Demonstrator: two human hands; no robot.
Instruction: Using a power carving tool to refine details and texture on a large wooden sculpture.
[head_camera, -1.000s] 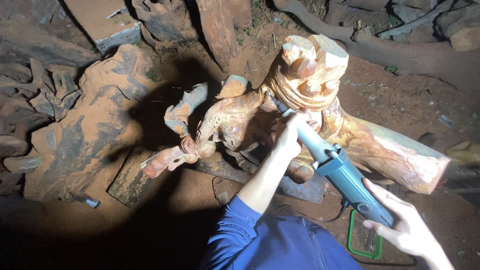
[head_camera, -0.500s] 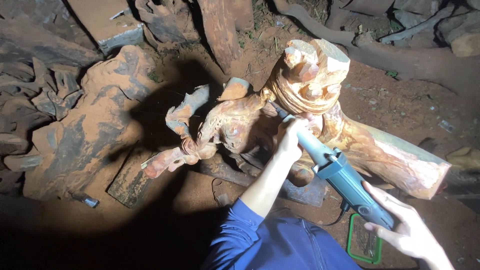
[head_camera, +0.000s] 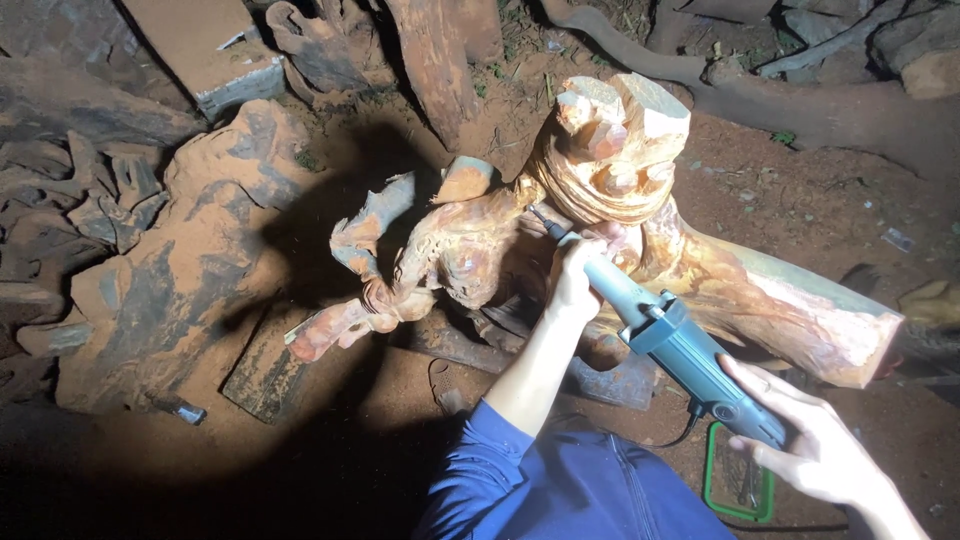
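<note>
A gnarled orange-brown wood carving (head_camera: 610, 160) lies on the dirt, its thick trunk end (head_camera: 800, 310) running to the right. A blue-grey hand-held power grinder (head_camera: 680, 350) points its thin bit at the carving under the knobbly top. My left hand (head_camera: 578, 272) grips the tool's front neck, right against the wood. My right hand (head_camera: 815, 445) holds the tool's rear body near the cord. A blue sleeve (head_camera: 540, 480) covers my left arm.
Large rough root slabs (head_camera: 190, 260) lie at the left. A pale block (head_camera: 205, 50) sits at the top left, and logs (head_camera: 790, 100) cross the top right. A green-framed object (head_camera: 740, 490) lies on the dirt under the tool. A small dark item (head_camera: 185, 410) lies at the lower left.
The hands and the grinder hold nearly the same place; the bit stays at the carving's neck with only a slight shift of the view.
</note>
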